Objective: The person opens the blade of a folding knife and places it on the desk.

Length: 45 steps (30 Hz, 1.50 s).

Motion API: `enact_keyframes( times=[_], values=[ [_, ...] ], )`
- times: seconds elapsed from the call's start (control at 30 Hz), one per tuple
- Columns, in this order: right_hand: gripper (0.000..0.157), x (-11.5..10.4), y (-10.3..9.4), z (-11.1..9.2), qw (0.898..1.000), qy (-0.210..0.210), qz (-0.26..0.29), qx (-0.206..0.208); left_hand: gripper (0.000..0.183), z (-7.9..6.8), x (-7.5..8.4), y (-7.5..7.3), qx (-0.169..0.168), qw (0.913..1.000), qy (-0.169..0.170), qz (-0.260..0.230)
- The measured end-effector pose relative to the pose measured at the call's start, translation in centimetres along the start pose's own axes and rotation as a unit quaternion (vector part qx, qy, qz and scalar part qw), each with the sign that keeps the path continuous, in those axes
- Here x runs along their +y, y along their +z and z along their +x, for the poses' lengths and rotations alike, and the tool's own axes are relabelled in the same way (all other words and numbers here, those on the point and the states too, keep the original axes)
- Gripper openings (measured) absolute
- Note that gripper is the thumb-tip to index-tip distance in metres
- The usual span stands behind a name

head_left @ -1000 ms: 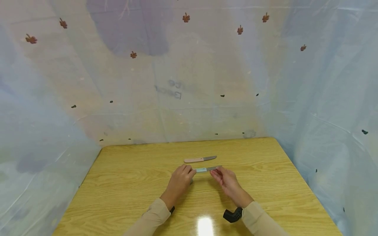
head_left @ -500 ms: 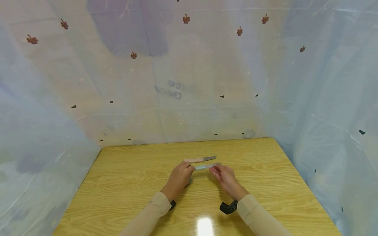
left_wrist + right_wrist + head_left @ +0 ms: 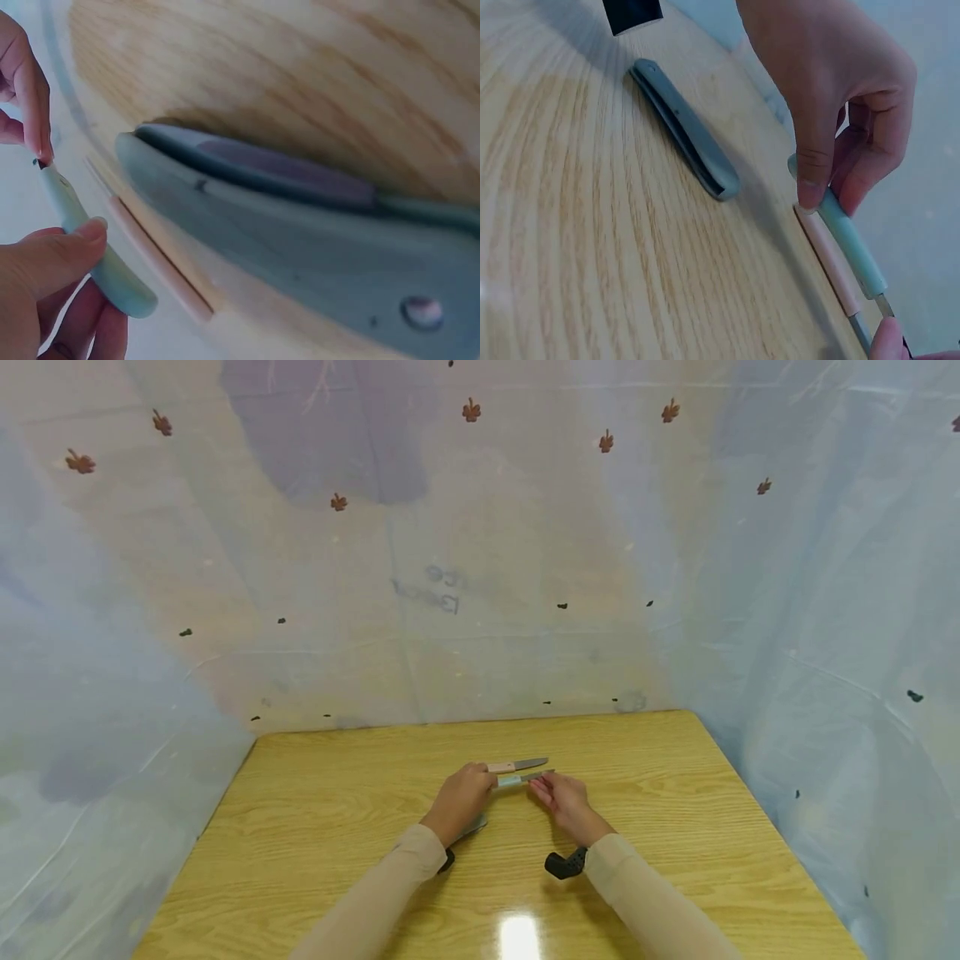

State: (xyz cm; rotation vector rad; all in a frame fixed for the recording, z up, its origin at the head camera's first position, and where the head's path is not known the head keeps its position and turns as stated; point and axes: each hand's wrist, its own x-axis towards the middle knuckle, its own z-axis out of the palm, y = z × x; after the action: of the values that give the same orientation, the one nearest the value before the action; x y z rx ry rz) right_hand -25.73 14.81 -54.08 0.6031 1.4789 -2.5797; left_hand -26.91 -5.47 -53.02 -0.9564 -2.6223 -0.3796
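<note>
mint knife (image 3: 509, 782): blade (image 3: 885, 305) out toward my right, held between both hands; looks lifted off the table (image 3: 337, 827), though I can't judge the clearance
left hand (image 3: 462, 793): thumb and fingers clamped on the handle (image 3: 859, 251)
right hand (image 3: 567, 796): thumb and fingertips pinched on the blade; I can't tell which side the edge faces
pink knife (image 3: 501, 767): on the table with its blade out, just beyond the mint knife, roughly in line with it
grey knife (image 3: 686, 131): on the table by the left wrist, looks folded, nothing gripping it
cut risk: I'd rate it highest; bare fingertips sit right on steel, so a slide along the blade or a squeeze on the edge could nick them
fold risk: if the blade hinges like a pocketknife, uneven push from the two hands could swing it toward the handle and catch a finger
slip risk: the blade is narrow and the handle looks smooth, so a weak pinch or a twist could drop it
bump risk: the pink knife lies so near that lowering carelessly could knock it or graze knuckles
snag risk: the black mount (image 3: 566, 864) hangs low by the right wrist and might scrape the table if I dip that arm
</note>
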Motion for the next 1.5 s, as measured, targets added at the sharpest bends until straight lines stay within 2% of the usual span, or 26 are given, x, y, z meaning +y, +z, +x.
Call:
enact_keyframes(
  times=[0.3,0.53,0.9,1.2,1.5],
  values=[
    [0.037,0.8,-0.1,1.2,1.0,0.006,-0.002,0.018,0.007,0.3,-0.4,1.1,-0.057,0.9956,-0.066,-0.035],
    [0.036,1.0,0.0,1.7,0.999,0.002,-0.02,0.035,0.009,0.5,-0.4,1.1,-0.056,0.9937,-0.086,-0.045],
    [0.032,0.9,0.0,2.1,0.996,-0.003,-0.062,0.064,0.012,0.8,-0.5,1.3,-0.073,0.9914,-0.103,-0.032],
    [0.031,0.1,0.4,1.6,0.994,0.0,-0.092,0.056,0.009,0.7,-0.6,1.5,-0.053,0.9935,-0.092,-0.041],
    [0.032,0.2,0.1,1.4,0.996,0.008,-0.072,0.051,0.011,0.6,-0.4,1.3,-0.059,0.9936,-0.09,-0.035]
  ],
)
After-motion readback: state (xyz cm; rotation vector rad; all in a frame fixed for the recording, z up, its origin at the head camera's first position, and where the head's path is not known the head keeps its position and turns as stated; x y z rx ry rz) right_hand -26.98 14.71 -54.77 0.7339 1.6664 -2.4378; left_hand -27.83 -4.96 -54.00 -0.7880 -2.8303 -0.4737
